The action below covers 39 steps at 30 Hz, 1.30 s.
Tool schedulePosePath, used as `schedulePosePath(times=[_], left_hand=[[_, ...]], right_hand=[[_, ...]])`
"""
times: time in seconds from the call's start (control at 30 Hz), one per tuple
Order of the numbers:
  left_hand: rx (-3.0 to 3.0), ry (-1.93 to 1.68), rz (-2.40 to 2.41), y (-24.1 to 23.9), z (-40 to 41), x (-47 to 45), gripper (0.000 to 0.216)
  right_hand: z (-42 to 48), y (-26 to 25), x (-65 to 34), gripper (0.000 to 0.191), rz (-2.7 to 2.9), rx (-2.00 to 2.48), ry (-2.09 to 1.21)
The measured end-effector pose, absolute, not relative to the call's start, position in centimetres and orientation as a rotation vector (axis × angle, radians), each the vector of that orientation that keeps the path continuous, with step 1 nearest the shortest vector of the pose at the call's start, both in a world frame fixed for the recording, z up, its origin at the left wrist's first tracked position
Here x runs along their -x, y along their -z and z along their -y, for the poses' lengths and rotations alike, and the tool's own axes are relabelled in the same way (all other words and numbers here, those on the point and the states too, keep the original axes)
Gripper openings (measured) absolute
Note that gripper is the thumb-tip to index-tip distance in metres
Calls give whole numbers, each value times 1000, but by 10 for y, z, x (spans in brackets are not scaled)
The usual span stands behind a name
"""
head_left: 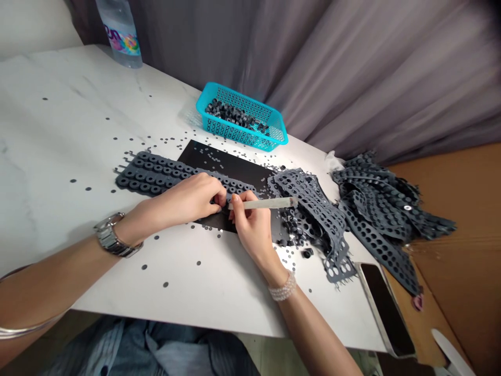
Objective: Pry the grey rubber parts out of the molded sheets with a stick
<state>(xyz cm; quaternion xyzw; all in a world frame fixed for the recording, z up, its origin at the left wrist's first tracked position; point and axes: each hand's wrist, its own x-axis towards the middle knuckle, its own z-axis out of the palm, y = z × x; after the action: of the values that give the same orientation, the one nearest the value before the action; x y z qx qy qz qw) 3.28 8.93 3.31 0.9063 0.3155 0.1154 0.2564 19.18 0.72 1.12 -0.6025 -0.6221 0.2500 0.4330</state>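
My left hand (pixel 199 193), with a metal watch at the wrist, rests over a dark grey rubber sheet (pixel 156 172) moulded with rows of ring-shaped parts. Its thumb and fingers are closed at the sheet's near edge; the exact pinch point is partly hidden. My right hand (pixel 254 227) grips a slim tool with a whitish handle (pixel 274 203) like a pen, its tip close to my left fingertips. Which kind of tip it has is hidden. Under the sheet lies a black mat (pixel 211 159), strewn with small dark discs.
A turquoise basket (pixel 242 137) of small black rings stands behind the mat. Perforated rubber sheets (pixel 309 198) lie to the right, with a bigger heap (pixel 376 203) beyond. A phone (pixel 385 308) sits at the right edge, a water bottle (pixel 121 36) at the back left.
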Motion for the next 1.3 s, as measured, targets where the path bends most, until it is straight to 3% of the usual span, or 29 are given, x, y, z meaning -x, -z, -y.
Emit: schedulePosePath(times=[0.33, 0.5, 0.67, 0.97, 1.2, 1.3], left_hand=[[-2231, -290, -635, -57, -99, -16, 9], [-1594, -596, -917, -60, -110, -5, 15], [-1087, -569, -807, -49, -114, -8, 18], [-748, -604, -633, -51, -111, -13, 17], [-481, -661, -621, -51, -114, -14, 14], [-409, -654, -606, -54, -115, -15, 24]], right_hand=[[-8, -10, -186, 26, 1678, 1515, -448], [-7, -10, -190, 31, 1432, 1457, -645], [-8, -17, -196, 30, 1127, 1363, -742], [-31, -52, -205, 23, 987, 1188, -646], [-25, -34, -195, 26, 988, 1201, -720], [-21, -27, -197, 27, 1035, 1240, -799]])
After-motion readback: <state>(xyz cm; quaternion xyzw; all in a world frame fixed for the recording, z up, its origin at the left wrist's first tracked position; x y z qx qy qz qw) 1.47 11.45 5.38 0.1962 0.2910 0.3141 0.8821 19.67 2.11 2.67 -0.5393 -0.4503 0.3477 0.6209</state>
